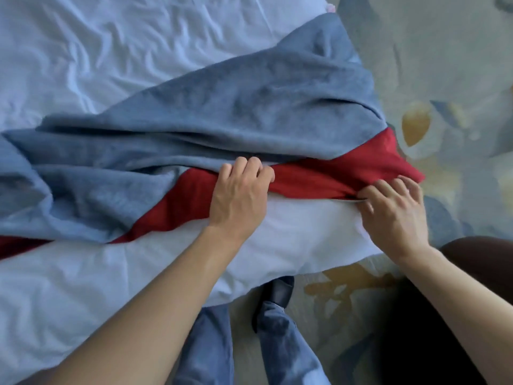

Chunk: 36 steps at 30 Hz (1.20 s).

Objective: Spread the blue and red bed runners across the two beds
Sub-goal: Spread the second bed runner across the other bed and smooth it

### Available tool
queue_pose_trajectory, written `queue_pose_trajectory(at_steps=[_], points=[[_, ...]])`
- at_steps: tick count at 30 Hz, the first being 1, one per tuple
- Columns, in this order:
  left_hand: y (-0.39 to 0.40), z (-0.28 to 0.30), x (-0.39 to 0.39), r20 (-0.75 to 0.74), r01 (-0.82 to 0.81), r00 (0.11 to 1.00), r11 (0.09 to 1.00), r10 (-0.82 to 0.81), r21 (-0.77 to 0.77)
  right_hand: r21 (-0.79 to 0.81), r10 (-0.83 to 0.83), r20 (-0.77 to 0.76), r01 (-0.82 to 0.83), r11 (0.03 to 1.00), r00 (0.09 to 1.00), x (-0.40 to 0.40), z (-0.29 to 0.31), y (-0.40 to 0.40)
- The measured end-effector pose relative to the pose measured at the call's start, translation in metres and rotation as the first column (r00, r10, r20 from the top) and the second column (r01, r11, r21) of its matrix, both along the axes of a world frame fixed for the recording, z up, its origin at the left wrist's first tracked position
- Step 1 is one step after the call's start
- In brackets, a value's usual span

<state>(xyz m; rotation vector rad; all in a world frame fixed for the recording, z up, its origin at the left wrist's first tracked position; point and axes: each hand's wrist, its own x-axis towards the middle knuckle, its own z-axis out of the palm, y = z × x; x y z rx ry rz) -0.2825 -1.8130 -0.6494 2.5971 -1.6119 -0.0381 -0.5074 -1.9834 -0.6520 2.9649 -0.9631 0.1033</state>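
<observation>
Loosely bunched blue runner (pixel 222 107) over red runner (pixel 319 176), left hand (pixel 238 195) and right hand (pixel 394 215) grip red edge.

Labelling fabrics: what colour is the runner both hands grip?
Red, lying under the blue runner; head view.

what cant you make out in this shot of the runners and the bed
Head view only:
- Red runner: mostly buried under the blue runner; its left end is cut by the frame edge.
- Left hand fingertips: curled into the fabric, hidden.
- Right hand fingertips: tucked into the red fold.
- Second bed: out of frame.
</observation>
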Motion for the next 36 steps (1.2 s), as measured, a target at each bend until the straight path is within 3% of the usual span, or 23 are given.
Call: queue_pose_trajectory(at_steps=[6, 13, 20, 26, 31, 36], points=[[0.027, -0.002, -0.004, -0.038, -0.075, 0.996, 0.997, 0.076, 0.027, 0.115, 0.303, 0.141, -0.32, 0.94, 0.942, 0.087, -0.004, 0.057], [0.068, -0.01, 0.003, -0.088, -0.088, 0.992, 0.996, 0.09, 0.033, 0.028, 0.204, 0.049, -0.206, 0.978, 0.978, 0.046, -0.014, 0.029], [0.075, -0.016, 0.008, -0.09, -0.064, 0.994, 0.998, 0.064, -0.004, 0.019, 0.375, 0.017, -0.375, 0.927, 0.927, 0.085, -0.01, 0.071], [0.091, -0.008, 0.022, -0.306, 0.022, 0.951, 0.997, -0.045, -0.079, 0.001, 0.14, 0.166, -0.143, 0.99, 0.976, 0.118, -0.001, 0.037], [0.106, -0.001, 0.01, -0.335, 0.073, 0.94, 0.997, -0.064, 0.015, 0.071, 0.187, 0.215, -0.207, 0.976, 0.959, 0.118, 0.01, 0.049], [0.088, 0.018, 0.026, -0.329, -0.022, 0.944, 0.996, -0.008, -0.087, 0.081, 0.146, 0.298, -0.178, 0.981, 0.943, 0.134, 0.028, 0.044]])
